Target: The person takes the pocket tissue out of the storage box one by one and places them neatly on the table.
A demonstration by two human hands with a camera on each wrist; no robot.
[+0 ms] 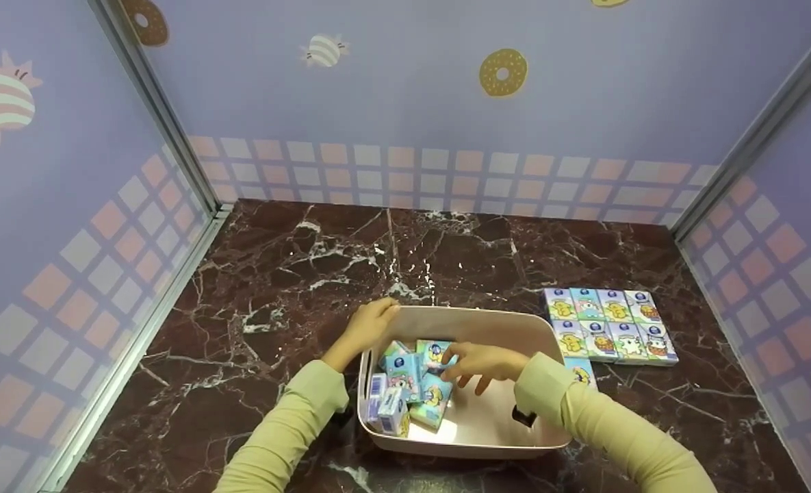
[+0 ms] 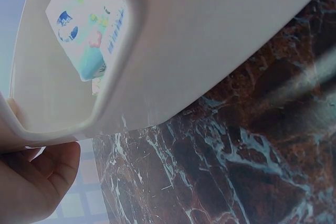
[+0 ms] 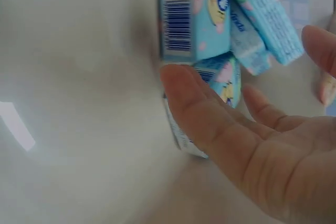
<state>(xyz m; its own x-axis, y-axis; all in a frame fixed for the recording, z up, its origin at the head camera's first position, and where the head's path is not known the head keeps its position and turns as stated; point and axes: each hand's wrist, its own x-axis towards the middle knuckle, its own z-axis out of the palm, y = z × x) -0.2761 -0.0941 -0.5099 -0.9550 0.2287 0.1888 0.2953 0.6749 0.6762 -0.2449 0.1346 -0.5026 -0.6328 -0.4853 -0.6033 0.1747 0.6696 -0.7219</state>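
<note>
A pale storage bin [image 1: 477,450] with rounded corners stands on the dark marbled surface. Several pocket tissue packs [image 1: 434,397] in blue, green and purple wrappers lie jumbled in its left part. My left hand [image 1: 369,327] grips the bin's back left rim; in the left wrist view its curled fingers [image 2: 60,166] are at the rim beside a cutout in the wall. Inside the bin, my right hand [image 1: 485,363] hovers over the packs' right side, holding nothing. The right wrist view has its spread fingers [image 3: 184,90] in front of a blue tissue pack [image 3: 210,19].
Right of the bin, more tissue packs [image 1: 610,325] lie flat in two neat rows. One further blue pack [image 1: 581,372] lies in front of them, partly hidden by the right sleeve. Purple patterned panels [image 1: 419,103] enclose the surface at the back and both sides.
</note>
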